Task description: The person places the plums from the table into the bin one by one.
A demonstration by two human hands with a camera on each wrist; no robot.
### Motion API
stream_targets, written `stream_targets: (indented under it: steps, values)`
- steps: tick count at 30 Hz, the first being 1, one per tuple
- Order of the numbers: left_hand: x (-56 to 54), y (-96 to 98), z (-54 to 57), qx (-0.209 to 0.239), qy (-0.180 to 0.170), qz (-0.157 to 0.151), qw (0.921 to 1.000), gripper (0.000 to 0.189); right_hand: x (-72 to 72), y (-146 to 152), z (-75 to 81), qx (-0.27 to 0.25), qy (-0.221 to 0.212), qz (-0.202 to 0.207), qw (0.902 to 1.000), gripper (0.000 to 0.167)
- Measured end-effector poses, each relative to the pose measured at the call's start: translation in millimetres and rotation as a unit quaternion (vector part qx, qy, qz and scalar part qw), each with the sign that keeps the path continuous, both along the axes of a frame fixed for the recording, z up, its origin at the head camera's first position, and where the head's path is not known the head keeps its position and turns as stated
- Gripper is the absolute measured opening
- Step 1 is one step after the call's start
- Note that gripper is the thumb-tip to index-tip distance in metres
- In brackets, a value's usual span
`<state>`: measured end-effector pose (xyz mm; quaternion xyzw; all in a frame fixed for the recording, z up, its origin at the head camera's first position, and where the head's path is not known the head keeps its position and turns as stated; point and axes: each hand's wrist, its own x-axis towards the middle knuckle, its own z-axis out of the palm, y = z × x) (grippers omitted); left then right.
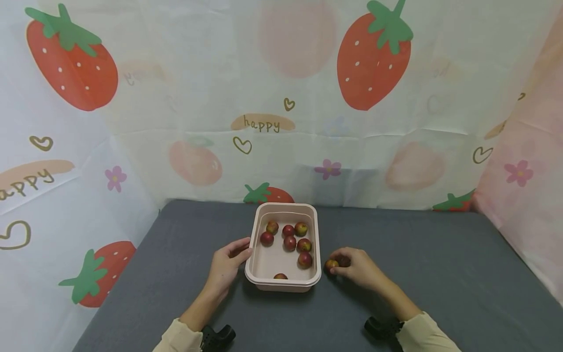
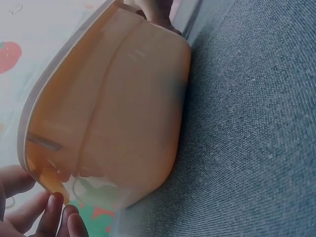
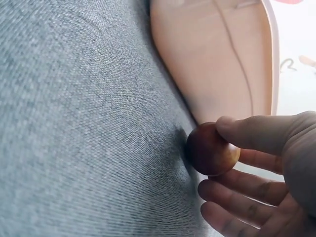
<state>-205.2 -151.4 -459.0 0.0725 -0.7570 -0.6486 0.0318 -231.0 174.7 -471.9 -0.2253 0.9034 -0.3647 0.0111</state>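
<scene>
A pale pink plastic container stands on the table, with several red and yellow plums inside it. My left hand holds its left rim, thumb on top and fingers at the outer side; the left wrist view shows these fingertips at the rim's corner. Just right of the container, my right hand pinches a plum between thumb and fingers, low over the cloth. That plum shows mostly dark red with a yellow patch in the right wrist view. A dark patch beneath the right hand is too shaded to make out.
Dark grey cloth covers the table. A white fabric backdrop printed with strawberries, hearts and flowers rises behind it and along both sides. Near each sleeve sits a black wrist device.
</scene>
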Motion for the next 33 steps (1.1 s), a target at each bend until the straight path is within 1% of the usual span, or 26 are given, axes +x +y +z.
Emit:
stream_targets:
  steps: [7, 14, 23, 28, 33]
  values:
    - [-1.0, 0.0, 0.6, -0.001, -0.005, 0.001, 1.0000, 0.036, 0.5, -0.8, 0.6, -0.005, -0.004, -0.002, 1.0000, 0.024]
    - [-1.3, -1.4, -2.4, -0.004, -0.005, 0.001, 1.0000, 0.036, 2.2, -1.5, 1.3, -0.005, -0.003, -0.003, 1.0000, 0.025]
    - [-3.2, -0.7, -2.5, -0.011, -0.011, 0.005, 0.9999, 0.035, 2.7, -2.1, 1.2, -0.010, -0.011, -0.008, 0.9999, 0.024]
    - [-1.8, -0.3, -2.1, -0.011, -0.006, 0.004, 0.9999, 0.035, 1.7, -1.1, 1.1, -0.014, -0.014, -0.011, 0.9997, 0.022]
    - [-1.5, -0.4, -2.8, -0.006, -0.003, 0.004, 1.0000, 0.035, 0.5, 2.1, 2.7, -0.022, -0.009, -0.003, 0.9997, 0.023]
